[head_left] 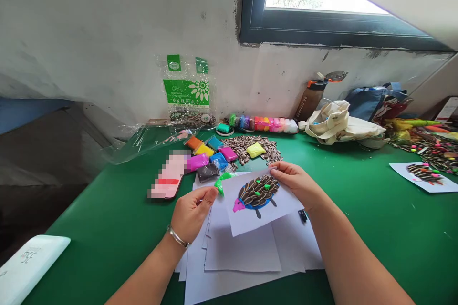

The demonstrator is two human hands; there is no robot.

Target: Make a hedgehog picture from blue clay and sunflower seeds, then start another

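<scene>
My right hand [295,181] pinches the upper right edge of a white card [246,227], holding it tilted above stacked white paper [236,255]. On the card is a hedgehog [259,193] of striped seeds with a pink head, a blue edge, dark feet and small green bits. My left hand [193,212], with a silver bracelet on the wrist, is closed beside the card's left edge, its thumb and forefinger at a bright green piece [223,182]. Colored clay packets [207,171] and a pile of striped seeds [238,145] lie behind the card.
A pink phone [170,176] lies left of the packets. By the wall are a clear seed bag [188,93], a row of colored clay [268,124], a brown bottle [310,100] and a cream cloth bag [331,124]. Another seed picture [424,176] lies right, a white device [32,267] left.
</scene>
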